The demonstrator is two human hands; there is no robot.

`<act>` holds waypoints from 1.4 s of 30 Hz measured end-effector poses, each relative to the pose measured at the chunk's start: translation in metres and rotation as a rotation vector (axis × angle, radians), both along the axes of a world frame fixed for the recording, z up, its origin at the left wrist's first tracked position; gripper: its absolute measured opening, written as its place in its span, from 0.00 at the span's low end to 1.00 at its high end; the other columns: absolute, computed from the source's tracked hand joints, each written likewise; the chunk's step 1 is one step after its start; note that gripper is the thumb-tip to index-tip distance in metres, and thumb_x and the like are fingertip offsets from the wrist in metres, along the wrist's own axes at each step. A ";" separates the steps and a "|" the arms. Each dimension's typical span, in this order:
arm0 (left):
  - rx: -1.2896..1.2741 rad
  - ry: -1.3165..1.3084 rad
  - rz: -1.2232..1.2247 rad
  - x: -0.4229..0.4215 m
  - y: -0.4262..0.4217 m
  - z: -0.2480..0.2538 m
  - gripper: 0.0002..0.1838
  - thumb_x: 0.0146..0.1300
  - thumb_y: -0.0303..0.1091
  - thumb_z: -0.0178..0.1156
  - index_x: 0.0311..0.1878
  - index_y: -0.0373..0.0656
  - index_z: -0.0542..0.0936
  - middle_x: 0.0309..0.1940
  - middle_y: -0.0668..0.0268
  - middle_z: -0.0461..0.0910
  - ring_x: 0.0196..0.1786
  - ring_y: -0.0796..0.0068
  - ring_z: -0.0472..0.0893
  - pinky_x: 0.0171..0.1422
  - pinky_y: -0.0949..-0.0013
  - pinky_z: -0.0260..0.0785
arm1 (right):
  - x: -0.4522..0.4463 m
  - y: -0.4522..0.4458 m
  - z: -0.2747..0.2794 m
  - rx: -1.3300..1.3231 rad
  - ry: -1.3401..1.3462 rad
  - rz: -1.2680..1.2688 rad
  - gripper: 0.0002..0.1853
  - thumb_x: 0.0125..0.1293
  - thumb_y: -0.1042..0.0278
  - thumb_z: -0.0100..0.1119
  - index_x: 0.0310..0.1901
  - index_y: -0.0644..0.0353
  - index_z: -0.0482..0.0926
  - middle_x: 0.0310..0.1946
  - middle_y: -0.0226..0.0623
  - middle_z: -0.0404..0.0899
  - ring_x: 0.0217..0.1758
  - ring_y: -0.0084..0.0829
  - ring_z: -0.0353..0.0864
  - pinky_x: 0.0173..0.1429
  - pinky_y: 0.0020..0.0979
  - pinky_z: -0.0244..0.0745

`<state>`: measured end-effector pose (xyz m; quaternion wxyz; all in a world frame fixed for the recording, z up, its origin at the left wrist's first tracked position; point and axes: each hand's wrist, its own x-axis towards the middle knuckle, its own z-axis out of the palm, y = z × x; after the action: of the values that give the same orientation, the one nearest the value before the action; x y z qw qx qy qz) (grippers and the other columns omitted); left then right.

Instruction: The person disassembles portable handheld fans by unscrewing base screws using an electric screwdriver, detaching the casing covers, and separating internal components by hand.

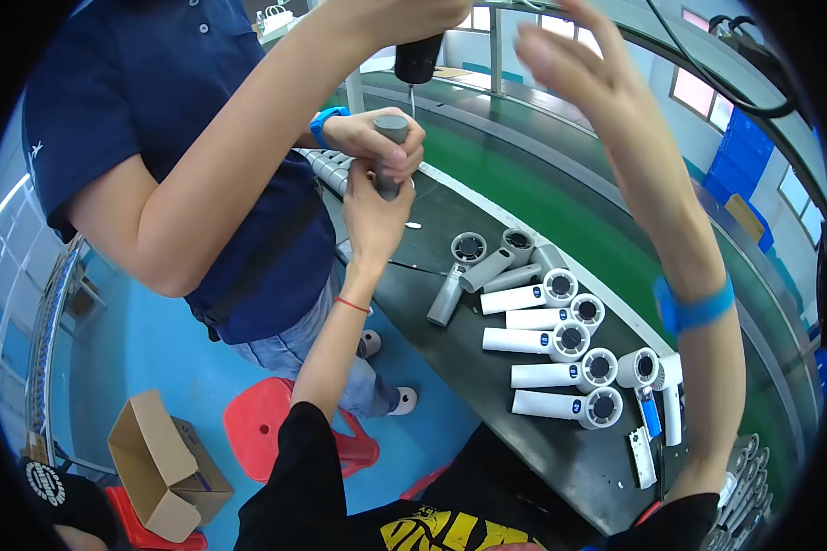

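Note:
My left hand [375, 216], with a red string at the wrist, is closed around the lower part of a grey fan handle [390, 129] held upright. A co-worker's hand [363, 138] with a blue wristband grips the same handle higher up. Above it, the co-worker's other hand [413, 14] holds a black electric screwdriver [418, 61], its bit pointing down near the handle. My right hand [583, 69] is raised at the top right, fingers apart, nothing visible in it. The fan's head is hidden by the hands.
White handheld fans [524, 340] lie in a row on the dark bench [450, 367], grey fans [492, 266] behind them. An opened fan [648, 404] shows a blue part. Beyond runs a green conveyor belt [524, 174]. A red stool [257, 422] and cardboard box [161, 459] stand left.

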<state>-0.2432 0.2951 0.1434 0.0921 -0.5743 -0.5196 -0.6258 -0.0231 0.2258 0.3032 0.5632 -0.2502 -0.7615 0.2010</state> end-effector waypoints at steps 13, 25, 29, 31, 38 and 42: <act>-0.430 -0.100 -0.651 0.047 -0.131 -0.036 0.19 0.53 0.29 0.65 0.48 0.36 0.74 0.30 0.55 0.79 0.32 0.56 0.79 0.40 0.61 0.71 | -0.018 -0.003 0.028 -0.278 0.379 0.284 0.17 0.65 0.51 0.60 0.46 0.54 0.75 0.41 0.26 0.75 0.45 0.20 0.71 0.51 0.28 0.61; -0.726 -0.345 -1.183 0.095 -0.219 -0.074 0.19 0.53 0.33 0.70 0.45 0.35 0.77 0.33 0.54 0.80 0.38 0.60 0.79 0.42 0.67 0.71 | 0.044 -0.049 -0.027 -0.082 0.690 0.161 0.23 0.72 0.47 0.49 0.44 0.64 0.77 0.36 0.34 0.80 0.35 0.24 0.79 0.41 0.27 0.73; -0.640 -0.018 -1.170 0.104 -0.242 -0.081 0.10 0.50 0.23 0.69 0.36 0.37 0.80 0.24 0.65 0.81 0.34 0.72 0.84 0.48 0.72 0.73 | 0.112 -0.092 -0.066 -0.186 0.590 0.172 0.19 0.69 0.53 0.52 0.46 0.65 0.73 0.33 0.36 0.78 0.31 0.28 0.79 0.36 0.29 0.74; -0.760 -0.069 -1.217 0.113 -0.252 -0.080 0.07 0.49 0.24 0.71 0.30 0.37 0.81 0.24 0.65 0.81 0.31 0.72 0.83 0.39 0.72 0.73 | 0.191 -0.131 -0.091 -0.416 0.568 0.350 0.21 0.65 0.62 0.56 0.52 0.67 0.64 0.36 0.39 0.72 0.26 0.30 0.79 0.30 0.30 0.76; -0.881 -0.011 -1.473 0.128 -0.281 -0.116 0.18 0.56 0.33 0.64 0.47 0.33 0.74 0.33 0.61 0.75 0.34 0.66 0.75 0.40 0.68 0.66 | 0.174 -0.254 -0.167 -0.695 0.949 0.563 0.41 0.61 0.72 0.64 0.65 0.66 0.44 0.40 0.43 0.65 0.19 0.35 0.81 0.15 0.26 0.77; -0.986 0.013 -1.547 0.133 -0.305 -0.138 0.19 0.62 0.33 0.60 0.51 0.33 0.69 0.39 0.57 0.75 0.39 0.61 0.75 0.46 0.63 0.67 | 0.162 -0.298 -0.220 -0.436 1.067 0.056 0.41 0.69 0.42 0.50 0.68 0.68 0.47 0.29 0.47 0.71 0.16 0.37 0.78 0.16 0.31 0.77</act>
<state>-0.1103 -0.0099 0.0056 -0.6050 -0.7399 -0.1982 -0.2171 0.1387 -0.0721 0.0833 0.7992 -0.2044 -0.3193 0.4664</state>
